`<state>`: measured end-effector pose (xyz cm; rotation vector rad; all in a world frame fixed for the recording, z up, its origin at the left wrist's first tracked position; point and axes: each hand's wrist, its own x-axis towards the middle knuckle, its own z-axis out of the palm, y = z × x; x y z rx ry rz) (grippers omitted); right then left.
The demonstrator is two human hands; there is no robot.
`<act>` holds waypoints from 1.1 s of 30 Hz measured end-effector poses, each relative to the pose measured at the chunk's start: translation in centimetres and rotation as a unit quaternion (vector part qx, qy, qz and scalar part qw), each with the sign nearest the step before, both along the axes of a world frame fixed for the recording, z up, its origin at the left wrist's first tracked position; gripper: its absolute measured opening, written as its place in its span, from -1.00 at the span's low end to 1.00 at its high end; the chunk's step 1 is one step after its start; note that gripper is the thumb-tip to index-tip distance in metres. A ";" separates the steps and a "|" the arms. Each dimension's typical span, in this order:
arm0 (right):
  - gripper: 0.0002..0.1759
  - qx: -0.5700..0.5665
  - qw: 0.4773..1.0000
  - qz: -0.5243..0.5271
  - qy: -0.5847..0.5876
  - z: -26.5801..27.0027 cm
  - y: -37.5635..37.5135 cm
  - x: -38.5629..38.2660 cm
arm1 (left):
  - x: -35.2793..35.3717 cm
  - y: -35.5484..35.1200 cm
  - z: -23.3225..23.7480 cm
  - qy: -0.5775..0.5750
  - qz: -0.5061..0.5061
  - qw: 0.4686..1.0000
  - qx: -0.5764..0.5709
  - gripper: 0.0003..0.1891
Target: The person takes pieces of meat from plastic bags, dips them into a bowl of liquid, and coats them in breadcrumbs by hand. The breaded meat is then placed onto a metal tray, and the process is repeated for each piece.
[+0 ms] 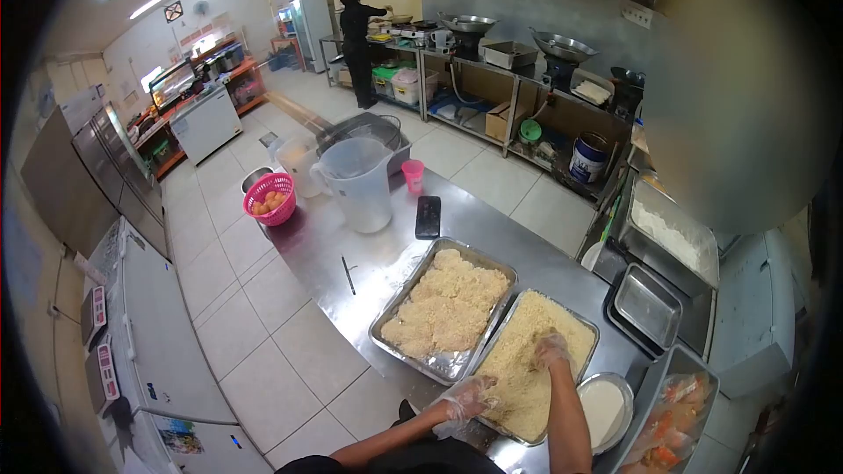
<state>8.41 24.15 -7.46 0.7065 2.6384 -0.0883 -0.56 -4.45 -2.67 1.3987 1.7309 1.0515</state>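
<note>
With the right hand [552, 348] sunk in the crumbs [543, 316] inside the crumb tray [566, 308] and the left hand [465, 399] at its near-left rim, pinching or spread unclear, a hard sweep could spill crumbs into the bowl [627, 389] beside it.

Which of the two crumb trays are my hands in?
The right tray, full of loose crumbs; left hand and right hand are there. The left tray holds breaded pieces.

- Steel table [309, 274], under the breaded-pieces tray [450, 366]
- Crumb tray [589, 365], beside that tray
- Black phone [428, 217], just beyond it
- Pen [349, 275], left of it
- Large pitcher [358, 186], pink cup [413, 176], farther beyond it
</note>
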 end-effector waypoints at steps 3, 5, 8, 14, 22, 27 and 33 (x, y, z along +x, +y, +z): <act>-0.55 -0.046 0.997 0.038 -0.054 -1.1 2.5 0.2 | -0.5 0.1 1.1 0.027 -0.028 0.999 -0.026 -0.35; -0.14 0.036 0.986 0.116 0.117 -5.4 4.5 4.2 | -0.4 0.2 0.8 0.054 -0.007 0.998 -0.030 -0.35; -0.16 -0.078 0.991 -0.018 0.112 12.9 -2.6 2.7 | 0.3 0.3 0.0 0.062 0.008 0.998 -0.017 -0.36; -0.14 0.026 0.954 0.020 0.299 9.4 -7.1 8.7 | 1.0 2.6 2.8 0.255 -0.066 0.958 -0.116 -0.24; -0.05 -0.209 0.922 -0.297 0.135 0.8 -13.8 9.6 | 4.0 6.7 -3.7 0.171 -0.049 0.942 -0.283 -0.31; -0.19 -0.416 0.765 -0.224 0.437 2.4 -9.6 10.1 | 3.4 8.1 2.0 0.113 -0.010 0.994 -0.003 -0.38; -0.56 -0.053 0.923 -0.058 0.376 8.8 -2.8 7.2 | 0.5 9.5 3.7 0.116 0.036 0.989 0.086 -0.27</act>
